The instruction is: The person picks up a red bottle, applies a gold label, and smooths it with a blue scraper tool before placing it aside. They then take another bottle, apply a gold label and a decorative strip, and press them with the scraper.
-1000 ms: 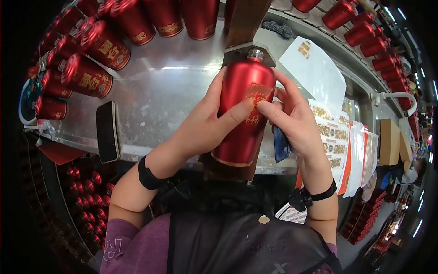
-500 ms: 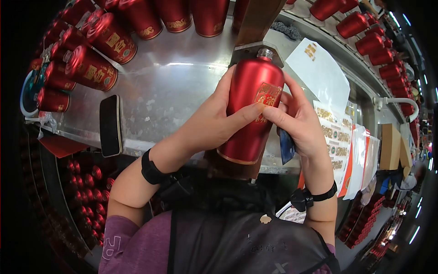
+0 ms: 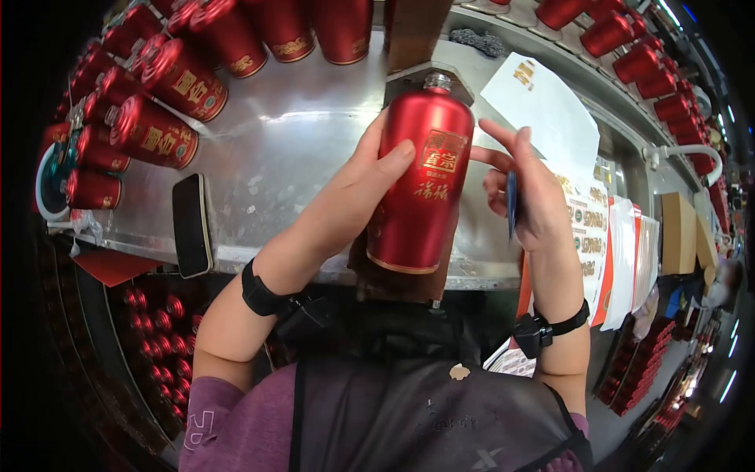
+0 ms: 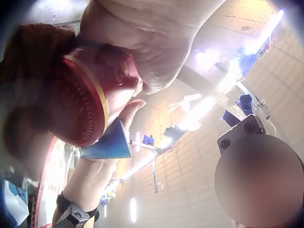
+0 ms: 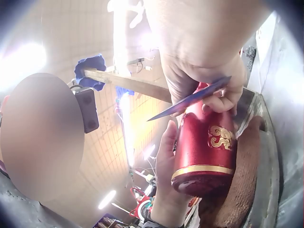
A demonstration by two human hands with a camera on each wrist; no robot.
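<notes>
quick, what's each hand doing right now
left hand: grips the red bottle
right hand: holds a thin blue card

The left hand [image 3: 346, 206] covers the left side of the red bottle [image 3: 418, 185], and the left wrist view shows only its ribbed base, out of focus. The blue card [image 3: 511, 206] in the right hand [image 3: 528, 197] is seen edge-on, so its face cannot be read. The far bottles [image 3: 342, 31] on the bench [image 3: 291, 149] are cut off by the top edge.
</notes>
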